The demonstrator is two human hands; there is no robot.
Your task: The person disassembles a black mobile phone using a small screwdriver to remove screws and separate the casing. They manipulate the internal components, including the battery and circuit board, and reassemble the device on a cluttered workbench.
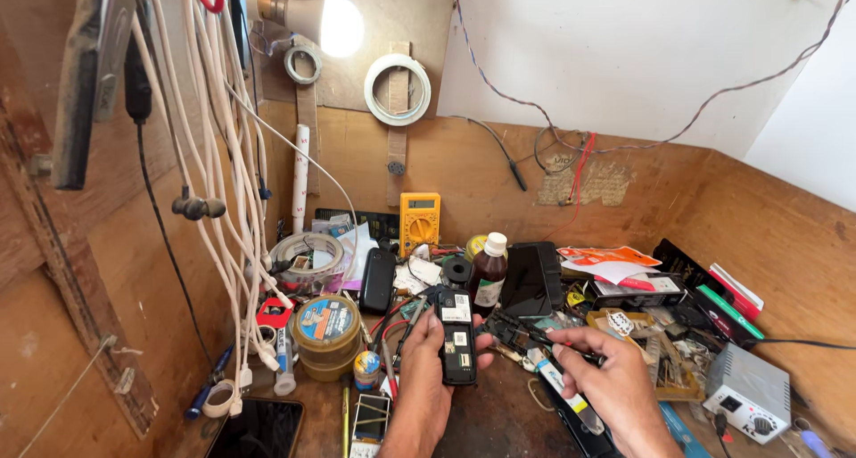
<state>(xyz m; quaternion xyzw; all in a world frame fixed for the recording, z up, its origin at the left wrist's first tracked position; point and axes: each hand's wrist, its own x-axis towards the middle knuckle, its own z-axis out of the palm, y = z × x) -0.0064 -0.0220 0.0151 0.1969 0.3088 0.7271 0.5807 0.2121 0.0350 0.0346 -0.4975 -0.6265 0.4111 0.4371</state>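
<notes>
Phone (457, 340) stands upright in the left hand (428, 378), back open toward the camera, long axis running from near edge to back wall, above the middle of the surface (499, 413). The right hand (615, 382), grip closed on a thin dark tool (535, 333), sits just right, tip pointing left at the phone.

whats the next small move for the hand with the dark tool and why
Probably bring the right hand and its thin dark tool a little leftward to the opened black phone. The left hand holds that phone upright with its back cover off and inner parts exposed, and the tool's tip already points toward it but appears to stop short of it.
</notes>
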